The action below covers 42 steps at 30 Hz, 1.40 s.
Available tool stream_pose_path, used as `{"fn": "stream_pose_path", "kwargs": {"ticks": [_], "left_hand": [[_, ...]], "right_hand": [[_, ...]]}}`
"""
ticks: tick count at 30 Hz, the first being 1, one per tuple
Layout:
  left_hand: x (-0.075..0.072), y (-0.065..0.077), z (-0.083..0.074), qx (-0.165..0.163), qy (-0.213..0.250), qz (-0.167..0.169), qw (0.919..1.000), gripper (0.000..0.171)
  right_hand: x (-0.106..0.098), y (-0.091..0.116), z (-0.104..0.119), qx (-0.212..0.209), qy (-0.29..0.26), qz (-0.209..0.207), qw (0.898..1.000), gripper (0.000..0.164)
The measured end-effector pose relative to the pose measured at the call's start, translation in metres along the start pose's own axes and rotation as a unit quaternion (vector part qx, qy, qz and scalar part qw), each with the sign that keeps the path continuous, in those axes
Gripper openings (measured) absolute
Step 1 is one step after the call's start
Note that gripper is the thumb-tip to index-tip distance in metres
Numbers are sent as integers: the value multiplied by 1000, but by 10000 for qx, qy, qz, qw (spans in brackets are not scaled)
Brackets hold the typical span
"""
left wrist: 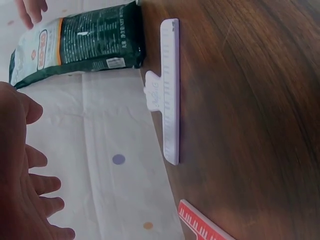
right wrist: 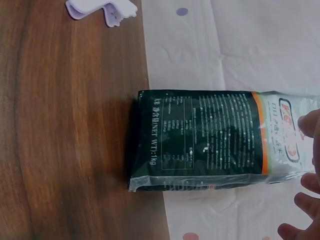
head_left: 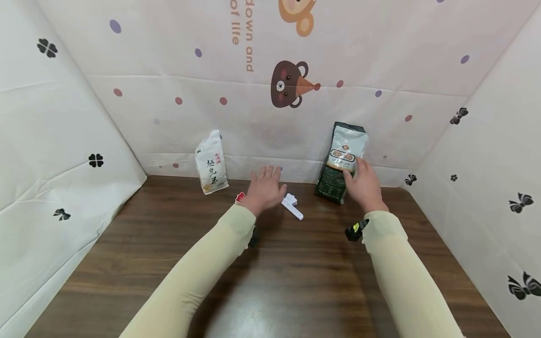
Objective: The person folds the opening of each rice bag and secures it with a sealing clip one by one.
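Note:
A green and silver bag point(head_left: 341, 159) printed KO-KO stands against the back wall, right of the middle. My right hand point(head_left: 364, 185) is at its right side, thumb over the front and fingers loosely apart along the edge in the right wrist view. My left hand point(head_left: 266, 190) hovers with fingers spread, palm down, nearest to a pale lavender sealing clip point(left wrist: 171, 95). A red sealing clip point(left wrist: 202, 222) lies partly hidden behind the left wrist in the head view. Nothing is held in the left hand.
A white bag point(head_left: 212, 164) with dark lettering stands left of the hands, by the back wall. Patterned cloth walls point(head_left: 249, 117) enclose the brown wood-grain table point(head_left: 296, 281) at the back and both sides.

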<state>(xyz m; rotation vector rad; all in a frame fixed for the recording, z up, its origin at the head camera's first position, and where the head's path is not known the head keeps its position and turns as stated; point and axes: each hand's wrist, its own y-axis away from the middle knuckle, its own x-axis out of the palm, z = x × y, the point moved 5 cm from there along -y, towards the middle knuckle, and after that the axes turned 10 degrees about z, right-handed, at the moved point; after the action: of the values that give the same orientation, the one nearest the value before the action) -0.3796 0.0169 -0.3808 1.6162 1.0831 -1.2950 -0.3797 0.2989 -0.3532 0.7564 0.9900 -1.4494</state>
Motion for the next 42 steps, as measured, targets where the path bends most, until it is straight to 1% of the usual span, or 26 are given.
{"fn": "stream_pose_path", "kwargs": {"ticks": [3,8,14,18,21,24,29,32,36,42], "left_hand": [[1,-4,-3,43,9,-26,10000,65],[2,-8,-7,83,62,24,9999,69],[0,-12,-13,133,5,15,9999,71],[0,-14,-16,165,61,29,9998,72],[1,-15,-17,178,130,63,9997,71],[1,-18,-19,161,104,123,9997,71],[1,-21,-22,142,137,238,9995,72],[-1,-22,-25,168,195,262,9993,72],[-1,-23,-28,192,140,271,9994,72],[-2,-25,-30,219,142,230,9994,71]], "right_hand": [[-3,-2,-1,40,-71,-57,10000,67],[-8,-7,-3,104,-216,-90,9997,68],[-15,-12,-6,184,-360,-125,9991,70],[-18,-17,-7,221,-451,-131,9987,71],[-21,-20,-7,277,-515,-126,9982,72],[-24,-24,-7,348,-565,-134,9977,74],[-28,-30,-13,444,-657,-137,9968,74],[-32,-33,-15,474,-692,-210,9963,73],[-36,-37,-16,534,-867,-265,9945,73],[-37,-45,-15,532,-1121,-196,9921,75]]}}
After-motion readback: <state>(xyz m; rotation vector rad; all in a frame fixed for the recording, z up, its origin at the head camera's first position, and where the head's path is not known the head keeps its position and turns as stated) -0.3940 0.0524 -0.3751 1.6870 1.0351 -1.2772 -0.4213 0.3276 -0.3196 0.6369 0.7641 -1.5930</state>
